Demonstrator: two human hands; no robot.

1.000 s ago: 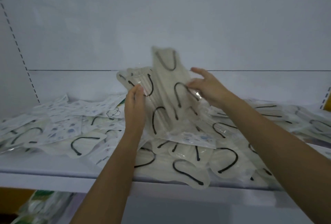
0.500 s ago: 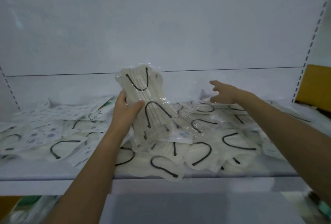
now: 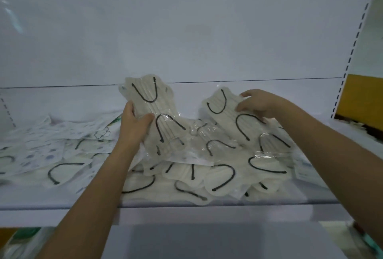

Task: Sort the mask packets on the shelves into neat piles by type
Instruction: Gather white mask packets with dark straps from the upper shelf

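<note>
My left hand (image 3: 133,127) grips an upright stack of clear packets of cream masks with black ear loops (image 3: 157,113), held above the white shelf (image 3: 62,198). My right hand (image 3: 259,103) pinches the upper right edge of another cream mask packet (image 3: 228,113), lifted off the heap. A loose heap of the same cream packets (image 3: 207,174) covers the middle and right of the shelf. Packets of white masks with blue printed patterns (image 3: 41,151) lie spread over the left part.
The shelf's white back panel (image 3: 186,31) rises close behind the packets. A slotted upright (image 3: 350,55) bounds the shelf on the right, with a yellow panel (image 3: 360,95) beyond it. Green-printed packets (image 3: 22,236) show on the lower shelf at bottom left.
My right hand, which was reaching open toward the right of the heap, has taken hold of a cream packet and raised it. My left hand keeps its stack upright.
</note>
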